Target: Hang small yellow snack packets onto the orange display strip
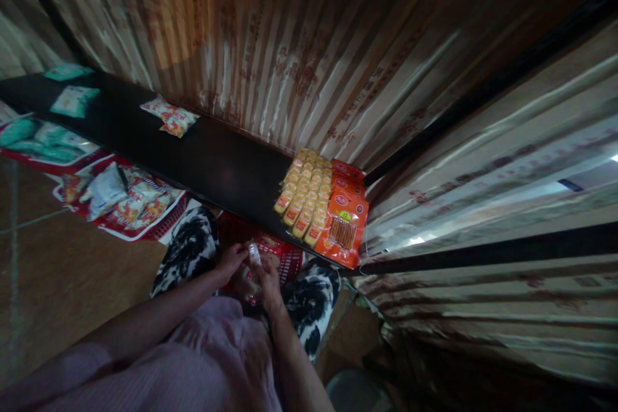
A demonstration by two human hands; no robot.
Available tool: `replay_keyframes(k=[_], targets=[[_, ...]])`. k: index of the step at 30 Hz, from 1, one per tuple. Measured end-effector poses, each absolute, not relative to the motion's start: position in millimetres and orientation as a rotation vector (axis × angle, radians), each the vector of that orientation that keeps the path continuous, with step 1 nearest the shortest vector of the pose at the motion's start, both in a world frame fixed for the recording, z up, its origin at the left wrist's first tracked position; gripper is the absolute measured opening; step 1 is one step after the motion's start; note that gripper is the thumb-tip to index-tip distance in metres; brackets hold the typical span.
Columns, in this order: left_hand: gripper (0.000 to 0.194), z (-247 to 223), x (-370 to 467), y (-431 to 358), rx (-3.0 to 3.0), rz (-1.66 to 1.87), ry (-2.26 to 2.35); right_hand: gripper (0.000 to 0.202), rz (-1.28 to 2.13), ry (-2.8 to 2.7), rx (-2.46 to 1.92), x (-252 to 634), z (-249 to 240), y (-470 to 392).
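Low over a red basket, my right hand is closed on a small shiny, clear-wrapped packet. What is inside the wrapper is too blurred to tell. My left hand comes in from the left with its fingers bent together, their tips at the packet's side. Several wrapped items, partly covered by my hands, lie in the basket. Just beyond, yellow packets stand in tight rows at the right end of a black shelf, beside overlapping orange bags.
Two orange-and-white snack bags and green-white bags lie farther left on the shelf. Red baskets at left hold mixed snack bags and green bags. Printed plastic sheeting hangs behind, and a dark bar crosses at right.
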State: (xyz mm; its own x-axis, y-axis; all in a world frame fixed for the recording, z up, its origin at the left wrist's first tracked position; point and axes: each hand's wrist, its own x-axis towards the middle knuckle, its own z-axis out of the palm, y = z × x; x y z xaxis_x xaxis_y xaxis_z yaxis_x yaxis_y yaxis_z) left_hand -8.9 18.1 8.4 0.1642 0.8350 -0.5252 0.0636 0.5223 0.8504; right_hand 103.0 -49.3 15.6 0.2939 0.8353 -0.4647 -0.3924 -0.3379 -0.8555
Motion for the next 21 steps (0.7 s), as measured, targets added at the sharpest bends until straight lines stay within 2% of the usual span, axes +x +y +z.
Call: replay_keyframes(k=[9,21], targets=[[0.017,32.9,-10.5,18.8,0.734,0.663,1.277,0.033,1.232,-0.530,-1.476,109.2,18.8,-44.9],[0.027,38.1,-11.1,10.5,0.531,0.727,1.269,0.028,1.108,-0.694,-1.554,116.2,9.2,-42.2]])
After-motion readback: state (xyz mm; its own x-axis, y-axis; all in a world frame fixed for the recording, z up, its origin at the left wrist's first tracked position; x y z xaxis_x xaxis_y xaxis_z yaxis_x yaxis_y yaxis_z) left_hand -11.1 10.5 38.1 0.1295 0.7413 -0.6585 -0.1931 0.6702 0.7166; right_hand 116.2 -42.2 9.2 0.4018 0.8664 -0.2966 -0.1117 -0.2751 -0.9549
